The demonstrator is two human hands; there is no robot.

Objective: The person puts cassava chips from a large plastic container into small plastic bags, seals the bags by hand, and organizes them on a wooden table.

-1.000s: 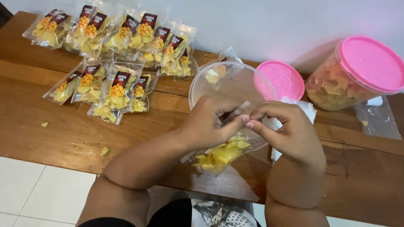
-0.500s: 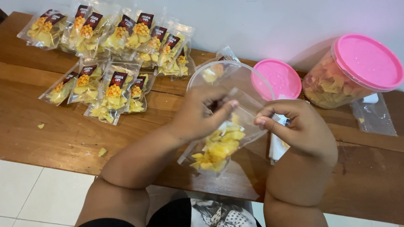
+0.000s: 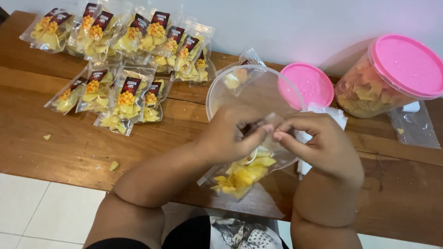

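both hands, left hand (image 3: 226, 138) and right hand (image 3: 323, 145), pinch the chip bag (image 3: 242, 175) top near the desk's (image 3: 69, 147) front edge; sealing looks underway, needing an even press across.

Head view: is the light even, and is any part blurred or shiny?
Head view: soft, even light; the closed jar throws a faint shadow on the wall; the sealed packets show small glare spots; both hands, left hand and right hand, are slightly blurred where they pinch the clear bag of chips; the table looks sharp.
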